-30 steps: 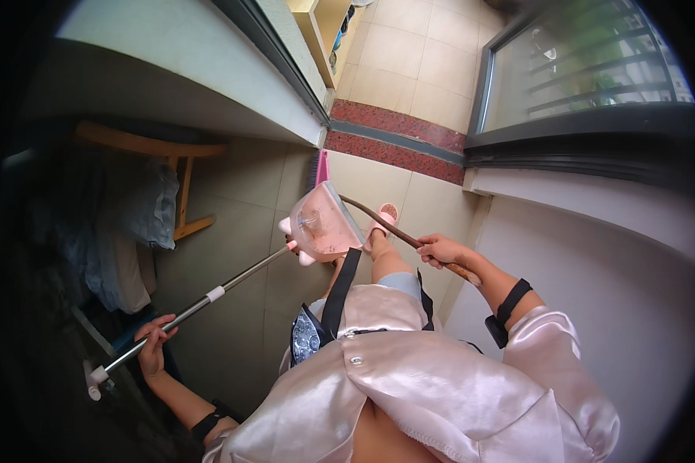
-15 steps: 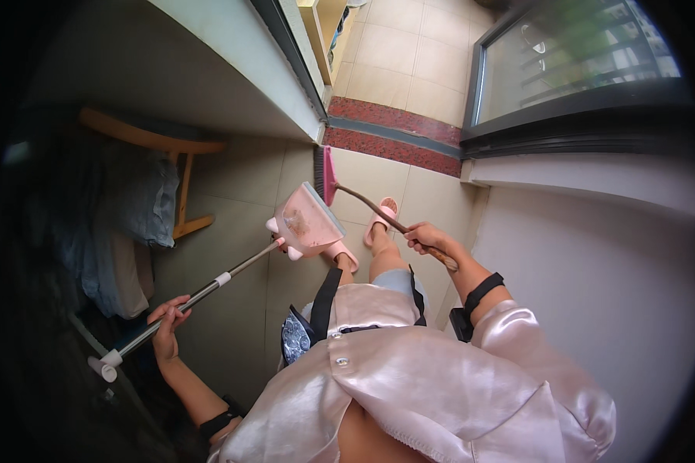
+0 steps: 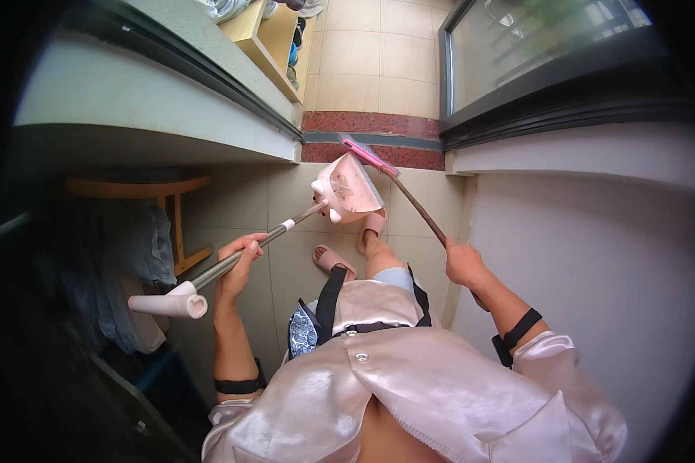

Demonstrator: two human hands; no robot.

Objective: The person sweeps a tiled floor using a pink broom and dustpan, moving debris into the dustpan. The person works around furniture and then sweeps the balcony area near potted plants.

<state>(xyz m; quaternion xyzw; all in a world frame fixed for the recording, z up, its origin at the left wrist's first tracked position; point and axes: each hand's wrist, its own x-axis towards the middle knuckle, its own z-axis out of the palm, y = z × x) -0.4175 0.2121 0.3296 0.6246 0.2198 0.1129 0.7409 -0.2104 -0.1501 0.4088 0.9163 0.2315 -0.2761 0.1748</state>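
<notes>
My left hand [image 3: 240,266] is wrapped round the metal pole of a pink long-handled dustpan [image 3: 346,184]. Its pan has ear-like knobs at the back and holds a patch of dark debris. The pale end of the handle juts out left of my wrist. My right hand [image 3: 465,264] grips the brown stick of a broom [image 3: 371,157]. The broom's pink head lies across the red speckled threshold [image 3: 328,157], just past the pan's front lip. In this view the pan covers part of the floor near my right slipper [image 3: 372,225].
A wooden chair [image 3: 179,224] draped with clothes [image 3: 131,247] stands at the left. Beyond the threshold are a shoe shelf [image 3: 274,46] and a tiled floor [image 3: 351,54]. A dark-framed glass door [image 3: 533,62] is at the far right, with a white wall [image 3: 579,293] nearer.
The dustpan has moved right and forward toward the threshold. The broom head has swung right from the wall corner onto the red strip. My left slipper has moved slightly left.
</notes>
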